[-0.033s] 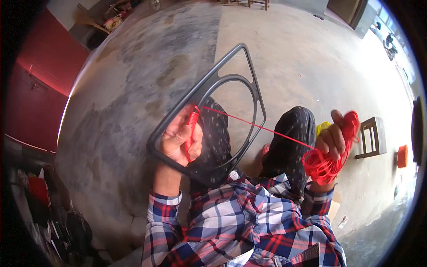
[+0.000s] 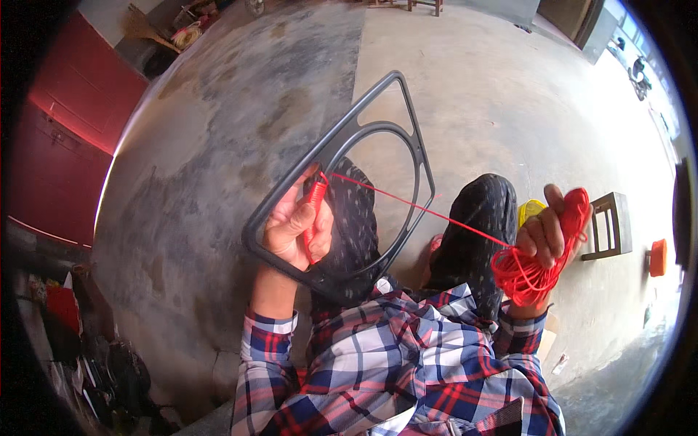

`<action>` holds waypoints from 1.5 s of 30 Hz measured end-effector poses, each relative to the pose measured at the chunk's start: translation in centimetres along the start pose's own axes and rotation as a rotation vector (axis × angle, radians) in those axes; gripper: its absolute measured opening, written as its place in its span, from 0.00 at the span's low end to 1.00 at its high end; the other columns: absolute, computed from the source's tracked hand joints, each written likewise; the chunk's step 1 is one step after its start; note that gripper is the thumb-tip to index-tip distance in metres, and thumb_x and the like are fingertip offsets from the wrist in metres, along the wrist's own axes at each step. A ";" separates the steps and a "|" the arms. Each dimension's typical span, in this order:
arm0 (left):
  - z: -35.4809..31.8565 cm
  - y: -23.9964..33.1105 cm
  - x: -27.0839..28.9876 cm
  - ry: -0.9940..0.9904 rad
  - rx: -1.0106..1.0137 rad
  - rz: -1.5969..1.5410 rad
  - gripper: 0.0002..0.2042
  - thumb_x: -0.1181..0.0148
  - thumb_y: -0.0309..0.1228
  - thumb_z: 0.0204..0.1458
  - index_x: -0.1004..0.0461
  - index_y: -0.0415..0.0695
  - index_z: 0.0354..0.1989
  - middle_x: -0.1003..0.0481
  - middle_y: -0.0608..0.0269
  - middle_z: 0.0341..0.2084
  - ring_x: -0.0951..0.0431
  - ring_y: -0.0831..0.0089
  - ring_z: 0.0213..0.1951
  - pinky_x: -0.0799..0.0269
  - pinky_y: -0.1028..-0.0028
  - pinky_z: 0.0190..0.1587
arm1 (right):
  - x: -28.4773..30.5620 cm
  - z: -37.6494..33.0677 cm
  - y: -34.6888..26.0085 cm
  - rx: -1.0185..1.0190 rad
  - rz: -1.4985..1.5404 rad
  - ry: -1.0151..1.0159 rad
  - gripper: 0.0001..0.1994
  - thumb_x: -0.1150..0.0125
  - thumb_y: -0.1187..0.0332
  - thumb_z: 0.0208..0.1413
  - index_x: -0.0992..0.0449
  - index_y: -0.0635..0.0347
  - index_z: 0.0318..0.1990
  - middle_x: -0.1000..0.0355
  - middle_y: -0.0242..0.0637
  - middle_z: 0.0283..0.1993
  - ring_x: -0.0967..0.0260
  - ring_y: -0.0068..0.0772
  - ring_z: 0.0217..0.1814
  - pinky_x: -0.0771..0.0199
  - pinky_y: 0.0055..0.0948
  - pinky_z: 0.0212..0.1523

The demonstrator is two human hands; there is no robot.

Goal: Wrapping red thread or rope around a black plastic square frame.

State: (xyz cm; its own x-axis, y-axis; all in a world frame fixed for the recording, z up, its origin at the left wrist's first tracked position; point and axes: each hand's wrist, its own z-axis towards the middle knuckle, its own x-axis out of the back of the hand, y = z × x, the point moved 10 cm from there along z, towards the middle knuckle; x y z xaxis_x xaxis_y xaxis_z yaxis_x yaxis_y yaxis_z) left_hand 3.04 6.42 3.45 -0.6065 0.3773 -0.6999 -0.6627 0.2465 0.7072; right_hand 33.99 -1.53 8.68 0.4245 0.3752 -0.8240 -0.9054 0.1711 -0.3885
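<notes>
My left hand (image 2: 289,231) is closed round the left side of a dark grey frame (image 2: 354,114), which has a round ring set inside its angular outline. On the ring's left part, under my fingers and thumb, red cord is wound in tight turns (image 2: 317,198). From the upper end of these turns a single taut strand (image 2: 422,208) runs across the ring to the right. It leads to a loose bundle of red cord (image 2: 527,280), which my right hand (image 2: 542,236) grips beyond my right knee. The frame is held tilted above my lap.
My knees (image 2: 483,211) are below the frame. At right stand a small dark stool (image 2: 618,225) and an orange object (image 2: 658,256), with something yellow (image 2: 531,209) behind my right hand. Piled odds and ends (image 2: 102,378) lie at lower left, near a red door (image 2: 62,167).
My right hand and the cord bundle have shifted very slightly downward. The left hand and the frame look almost still.
</notes>
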 end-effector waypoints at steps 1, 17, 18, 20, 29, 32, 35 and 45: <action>0.0 0.0 0.3 -0.056 0.001 0.004 0.25 0.45 0.32 0.57 0.43 0.51 0.64 0.36 0.58 0.22 0.38 0.74 0.13 0.43 0.76 0.10 | -0.3 -0.5 0.4 -0.010 0.000 -0.016 0.27 0.72 0.42 0.65 0.42 0.60 0.49 0.42 0.30 0.11 0.41 0.25 0.08 0.36 0.31 0.24; 1.1 -3.0 -2.4 -0.158 0.127 -0.158 0.32 0.52 0.56 0.54 0.35 0.43 0.60 0.27 0.55 0.35 0.28 0.71 0.24 0.31 0.75 0.22 | -3.6 2.6 11.9 -0.454 -0.581 -0.076 0.35 0.35 0.72 0.44 0.41 0.65 0.62 0.28 0.43 0.51 0.29 0.32 0.52 0.32 0.31 0.54; 1.1 -2.8 -2.1 0.054 0.096 0.044 0.36 0.56 0.60 0.54 0.36 0.41 0.60 0.27 0.51 0.47 0.23 0.62 0.42 0.25 0.67 0.43 | -4.9 3.0 12.4 -0.509 -0.738 -0.207 0.37 0.33 0.71 0.44 0.42 0.65 0.63 0.27 0.42 0.49 0.29 0.29 0.51 0.31 0.29 0.52; 1.8 -2.6 -5.1 0.043 0.033 -0.085 0.38 0.53 0.59 0.53 0.39 0.35 0.61 0.29 0.50 0.51 0.26 0.61 0.48 0.32 0.64 0.52 | -5.5 4.6 12.4 -0.449 -0.941 -0.276 0.32 0.30 0.66 0.42 0.34 0.62 0.57 0.23 0.39 0.38 0.24 0.30 0.40 0.29 0.29 0.46; 2.1 -4.9 -4.1 0.000 0.123 0.089 0.48 0.57 0.68 0.47 0.41 0.31 0.61 0.34 0.47 0.56 0.33 0.56 0.57 0.41 0.60 0.62 | -6.7 4.9 13.1 -0.053 -1.486 -0.318 0.17 0.29 0.57 0.42 0.27 0.55 0.33 0.29 0.40 0.21 0.27 0.44 0.24 0.30 0.35 0.25; 2.1 -4.1 -5.0 0.037 0.085 0.143 0.48 0.54 0.67 0.47 0.40 0.30 0.60 0.33 0.47 0.56 0.32 0.56 0.56 0.39 0.60 0.61 | -8.0 5.2 12.5 0.109 -1.539 -0.234 0.16 0.29 0.58 0.43 0.28 0.55 0.34 0.30 0.39 0.19 0.28 0.44 0.23 0.30 0.35 0.24; 2.7 -4.1 -6.4 -0.013 0.070 0.153 0.45 0.48 0.62 0.47 0.40 0.30 0.60 0.33 0.47 0.55 0.31 0.56 0.56 0.38 0.60 0.60 | -9.9 5.4 10.5 0.403 -1.699 -0.230 0.14 0.31 0.61 0.44 0.28 0.55 0.33 0.30 0.37 0.19 0.28 0.41 0.22 0.31 0.34 0.22; 1.2 -4.9 -4.2 0.036 0.249 -0.015 0.42 0.38 0.48 0.40 0.41 0.29 0.60 0.32 0.44 0.54 0.29 0.55 0.53 0.36 0.60 0.59 | 0.7 4.6 12.4 -0.293 -0.619 0.020 0.09 0.40 0.70 0.53 0.23 0.66 0.39 0.24 0.35 0.33 0.27 0.27 0.38 0.28 0.25 0.40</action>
State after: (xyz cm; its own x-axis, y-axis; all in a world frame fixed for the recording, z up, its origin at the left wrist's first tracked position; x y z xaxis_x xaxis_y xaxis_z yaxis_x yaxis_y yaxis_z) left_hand 9.39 4.66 3.02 -0.6155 0.3407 -0.7107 -0.5457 0.4663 0.6962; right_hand 23.04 5.04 5.13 0.8662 0.2703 -0.4203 -0.4581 0.0939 -0.8839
